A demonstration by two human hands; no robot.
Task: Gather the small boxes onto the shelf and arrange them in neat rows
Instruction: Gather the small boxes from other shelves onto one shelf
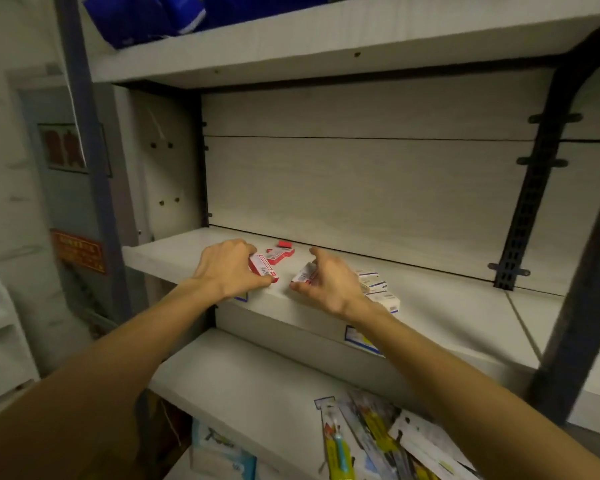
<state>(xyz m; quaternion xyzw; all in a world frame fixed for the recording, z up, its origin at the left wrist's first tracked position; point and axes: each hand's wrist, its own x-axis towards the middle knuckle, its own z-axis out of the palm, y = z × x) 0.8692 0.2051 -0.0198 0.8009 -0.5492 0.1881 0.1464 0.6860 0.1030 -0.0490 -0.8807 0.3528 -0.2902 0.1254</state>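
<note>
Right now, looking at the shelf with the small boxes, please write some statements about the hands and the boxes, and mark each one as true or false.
1. The left hand grips a red and white box. True.
2. The right hand is flat on the shelf and touches nothing. False: its fingers curl around a small box.
3. Two red boxes lie behind the hands, near the back panel. True.
4. The white boxes lie to the left of the left hand. False: they lie on the right, beside the right wrist.
5. The blue bags are on the shelf below. False: they are on the shelf above.
</note>
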